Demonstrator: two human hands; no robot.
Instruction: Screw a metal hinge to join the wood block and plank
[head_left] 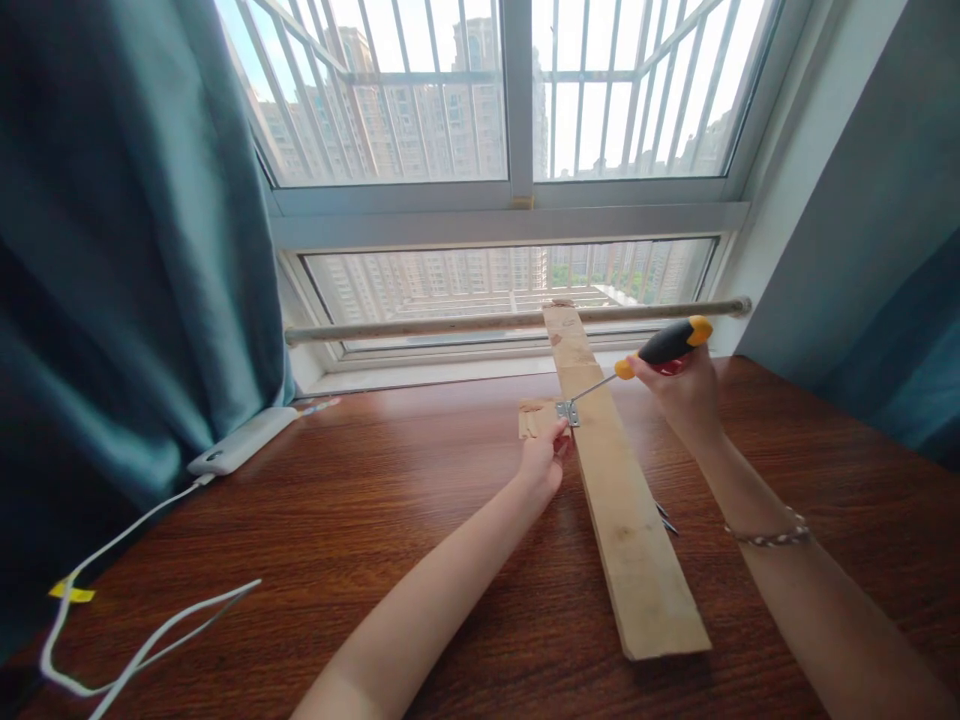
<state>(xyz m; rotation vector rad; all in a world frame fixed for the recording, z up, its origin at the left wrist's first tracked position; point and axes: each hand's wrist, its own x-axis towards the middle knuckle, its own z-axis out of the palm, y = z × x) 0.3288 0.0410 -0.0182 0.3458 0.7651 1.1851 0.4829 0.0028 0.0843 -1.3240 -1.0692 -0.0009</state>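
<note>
In my right hand [684,392] is a screwdriver [667,345] with a black and yellow handle, my fingers wrapped round it. Its shaft slants down to the left, and the tip meets a small silver metal hinge [574,414]. That hinge lies across the left edge of a long wooden board [626,510] and a short wooden piece [531,420] beside it. My left hand [546,462] is closed at this joint, the thumb pressed on the hinge's lower edge and the other fingers curled below, partly hidden. The board's far end reaches the window rail.
Some thin dark metal pieces [664,518] lie right of the board on the brown wooden tabletop [420,520]. A white power strip [244,440] with a white cable [142,650] is at left, beside a blue curtain [142,200]. A metal rail [420,328] crosses before the window.
</note>
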